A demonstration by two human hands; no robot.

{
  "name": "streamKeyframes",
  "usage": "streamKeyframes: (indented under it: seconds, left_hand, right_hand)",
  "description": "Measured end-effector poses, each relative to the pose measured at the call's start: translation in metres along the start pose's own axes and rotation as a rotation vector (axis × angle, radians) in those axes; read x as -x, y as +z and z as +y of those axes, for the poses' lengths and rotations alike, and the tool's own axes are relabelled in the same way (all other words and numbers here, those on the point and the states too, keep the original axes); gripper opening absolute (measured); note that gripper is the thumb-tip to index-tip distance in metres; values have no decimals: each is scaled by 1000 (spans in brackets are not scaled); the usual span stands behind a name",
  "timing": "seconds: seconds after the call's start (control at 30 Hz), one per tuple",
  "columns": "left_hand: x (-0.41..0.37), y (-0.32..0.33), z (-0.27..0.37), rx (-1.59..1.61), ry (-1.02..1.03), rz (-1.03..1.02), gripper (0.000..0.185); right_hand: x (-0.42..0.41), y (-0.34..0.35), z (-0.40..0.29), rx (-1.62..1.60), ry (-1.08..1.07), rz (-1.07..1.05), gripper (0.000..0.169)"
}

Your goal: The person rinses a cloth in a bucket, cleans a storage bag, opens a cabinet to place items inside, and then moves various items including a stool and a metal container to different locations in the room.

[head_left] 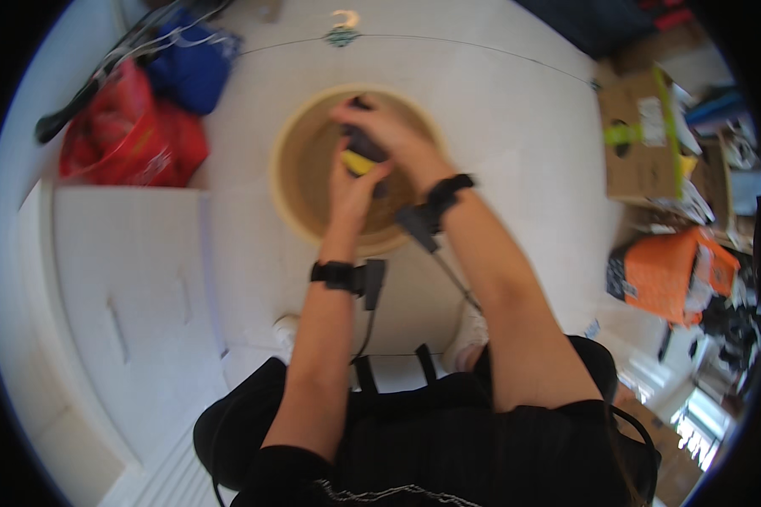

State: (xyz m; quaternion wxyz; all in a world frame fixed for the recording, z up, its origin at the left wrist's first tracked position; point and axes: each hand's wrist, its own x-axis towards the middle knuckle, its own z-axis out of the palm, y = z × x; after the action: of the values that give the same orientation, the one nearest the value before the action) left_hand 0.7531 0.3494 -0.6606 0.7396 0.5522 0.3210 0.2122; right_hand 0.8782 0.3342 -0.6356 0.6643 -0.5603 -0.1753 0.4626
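Observation:
A round beige basin (283, 174) stands on the floor before me, its inside brownish. Over it, both my hands hold one dark item with a yellow patch (358, 162); motion blur hides what exactly it is. My left hand (347, 193) grips its lower end, with the thumb beside the yellow part. From the upper right, my right hand (390, 130) closes around the dark upper part. Whether the item touches the basin's contents cannot be made out.
Left of the basin are a white drawer cabinet (133, 272), a red bag (133, 136) and a blue bag (193, 63). A cardboard box (637, 142) and an orange package (659, 272) stand at the right. Cabled black straps (339, 275) circle my wrists.

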Motion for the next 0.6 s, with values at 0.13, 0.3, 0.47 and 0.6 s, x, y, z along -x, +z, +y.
streamKeyframes:
  seconds: [0.13,0.3,0.47,0.6]
  left_hand:
    - [-9,-10,21,248,-77,61,64]
    - [-18,-37,35,518,-66,122,33]
    - [-28,-53,50,572,32,189,28]
    - [-30,-49,56,552,29,203,28]
  right_hand:
    - [9,-39,-15,171,65,188,39]
    - [23,-82,-22,747,127,401,53]
    - [47,-114,-10,967,486,182,53]
    - [75,-124,15,353,796,-43,54]
